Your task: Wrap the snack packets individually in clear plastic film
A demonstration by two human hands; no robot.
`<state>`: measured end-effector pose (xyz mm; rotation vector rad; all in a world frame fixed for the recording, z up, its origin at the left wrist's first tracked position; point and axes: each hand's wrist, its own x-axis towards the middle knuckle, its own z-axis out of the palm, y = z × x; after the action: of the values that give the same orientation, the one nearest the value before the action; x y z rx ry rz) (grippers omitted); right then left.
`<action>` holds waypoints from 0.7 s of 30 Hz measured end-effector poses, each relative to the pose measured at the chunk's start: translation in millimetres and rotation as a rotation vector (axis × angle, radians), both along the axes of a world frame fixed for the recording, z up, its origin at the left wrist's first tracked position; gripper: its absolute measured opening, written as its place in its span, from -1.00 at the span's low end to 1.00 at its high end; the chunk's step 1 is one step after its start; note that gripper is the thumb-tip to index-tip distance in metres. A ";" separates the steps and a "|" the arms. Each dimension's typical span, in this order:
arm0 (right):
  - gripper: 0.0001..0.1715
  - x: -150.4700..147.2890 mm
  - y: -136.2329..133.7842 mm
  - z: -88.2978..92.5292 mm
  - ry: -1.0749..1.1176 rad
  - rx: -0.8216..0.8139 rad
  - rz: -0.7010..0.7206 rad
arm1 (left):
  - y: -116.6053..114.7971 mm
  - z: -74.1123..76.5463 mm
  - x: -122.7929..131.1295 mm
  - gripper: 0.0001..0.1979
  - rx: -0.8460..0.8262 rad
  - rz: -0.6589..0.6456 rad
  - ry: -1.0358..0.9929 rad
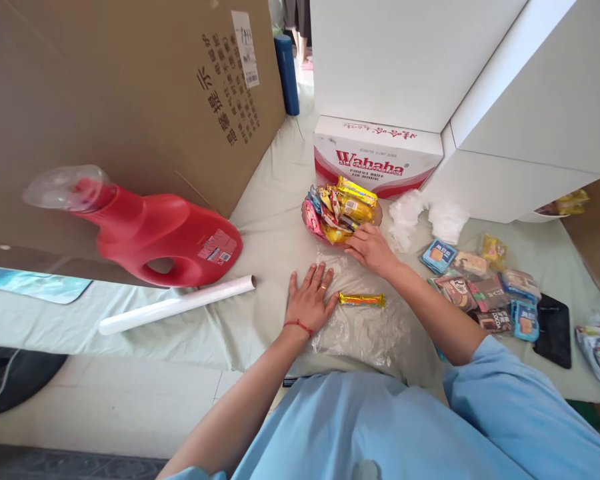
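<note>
My left hand (310, 298) lies flat on the cloth and the edge of a clear plastic sheet (357, 337), fingers spread. Just right of its thumb, a yellow-wrapped snack bar (363, 301) rests on the plastic. Beyond it stands a reddish clear bowl (379, 217) heaped with wrapped snacks (353, 205) in yellow, red and blue. My right hand (373, 251) is at the bowl's near right edge, its fingers slightly bent and apart. They touch the rim or the packets there; the exact contact is hidden.
A Wahaha carton (375, 160) stands behind the bowl, with white crumpled plastic (405, 217) beside it. Several snack packets (487, 293) and a black tablet-like slab (553, 331) lie right. Left are a red jug (173, 233), a white roll (180, 305) and a large cardboard box (145, 100).
</note>
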<state>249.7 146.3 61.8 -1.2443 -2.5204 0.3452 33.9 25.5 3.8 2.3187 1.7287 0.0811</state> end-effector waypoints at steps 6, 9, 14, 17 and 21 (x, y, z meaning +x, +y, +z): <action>-0.60 -0.9 2.3 17.2 0.806 -0.154 -0.331 | 0.5 0.8 -0.1 -0.33 -0.020 0.004 0.006; -0.55 6.5 24.5 17.0 1.285 -0.315 -0.449 | 0.2 0.1 0.1 -0.34 -0.016 0.002 -0.009; -0.61 23.1 50.2 4.3 1.790 -0.500 -0.590 | -0.3 -1.3 0.4 -0.34 -0.004 0.005 -0.019; -0.68 28.4 46.8 -3.6 1.829 -0.547 -0.651 | -0.1 -0.7 0.4 -0.34 -0.007 0.002 -0.015; -0.78 28.7 30.5 5.3 1.797 -0.548 -0.519 | 0.1 0.4 0.2 -0.34 -0.009 0.004 -0.008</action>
<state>278.4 176.7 67.1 -0.8550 -0.5661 1.2771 34.1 25.6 4.1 2.3061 1.7264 0.0830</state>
